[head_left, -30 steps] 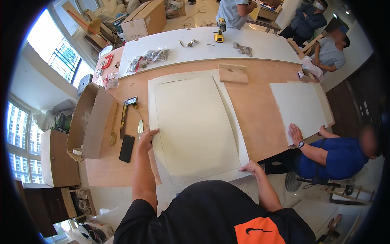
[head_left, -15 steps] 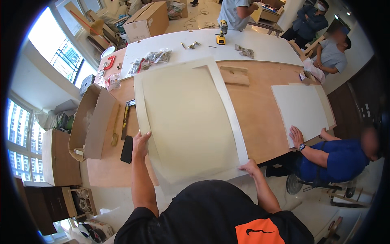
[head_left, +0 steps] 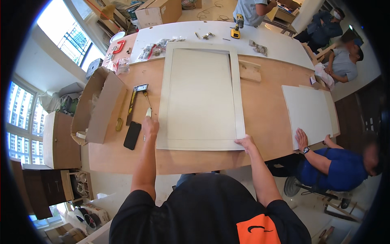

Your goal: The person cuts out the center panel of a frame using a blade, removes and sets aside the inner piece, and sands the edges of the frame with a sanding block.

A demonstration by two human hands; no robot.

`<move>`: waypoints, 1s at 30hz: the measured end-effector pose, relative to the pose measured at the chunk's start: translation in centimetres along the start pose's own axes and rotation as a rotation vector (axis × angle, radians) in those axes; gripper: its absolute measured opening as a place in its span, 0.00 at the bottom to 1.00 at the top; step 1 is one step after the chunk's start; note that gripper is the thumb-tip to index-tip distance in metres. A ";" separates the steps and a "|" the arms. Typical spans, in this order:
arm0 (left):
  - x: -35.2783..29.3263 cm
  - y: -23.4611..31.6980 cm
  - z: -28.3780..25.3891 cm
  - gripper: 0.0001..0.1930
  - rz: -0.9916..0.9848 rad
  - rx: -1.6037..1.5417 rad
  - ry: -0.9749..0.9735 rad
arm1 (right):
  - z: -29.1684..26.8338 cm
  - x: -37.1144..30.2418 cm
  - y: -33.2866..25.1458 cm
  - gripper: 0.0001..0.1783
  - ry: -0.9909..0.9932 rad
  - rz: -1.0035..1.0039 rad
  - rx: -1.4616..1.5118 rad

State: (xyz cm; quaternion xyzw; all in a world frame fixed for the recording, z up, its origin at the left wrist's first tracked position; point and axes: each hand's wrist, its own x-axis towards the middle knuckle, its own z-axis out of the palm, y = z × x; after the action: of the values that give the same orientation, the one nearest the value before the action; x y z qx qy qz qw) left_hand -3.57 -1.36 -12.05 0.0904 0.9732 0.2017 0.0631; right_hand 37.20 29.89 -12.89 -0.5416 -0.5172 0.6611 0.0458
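Note:
A cream framed panel, like a cabinet door, lies on the brown wooden worktop in front of me; a dark gap shows along its inner right edge. My right hand grips its near right corner, thumb on top. Close beside the panel's left edge is my left hand, its fingers curled closed. A slim tool with a pale end emerges above that hand; whether the fingers grip it is hidden. Left of it are a black phone and a square with a black-and-yellow blade.
An open cardboard box stands at the left. Across the back lies a white board with a yellow drill and bagged hardware. At the right, a co-worker in blue rests hands on a white panel.
The framed panel has come down from a tilted, raised position and moved away from me onto the worktop. My left hand has shifted off its left edge, and the slim tool shows beside it.

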 end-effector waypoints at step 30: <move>-18.7 -0.8 -0.9 0.17 -0.218 -0.862 -0.217 | -0.6 -8.3 2.9 0.44 0.274 -0.265 -1.137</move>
State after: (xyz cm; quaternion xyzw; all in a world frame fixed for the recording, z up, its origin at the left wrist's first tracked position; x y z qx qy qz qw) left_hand 14.46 -6.22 -9.95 -0.0263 0.7920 0.5700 0.2173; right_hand 42.51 23.78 -9.45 -0.4923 -0.8424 0.1934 -0.1030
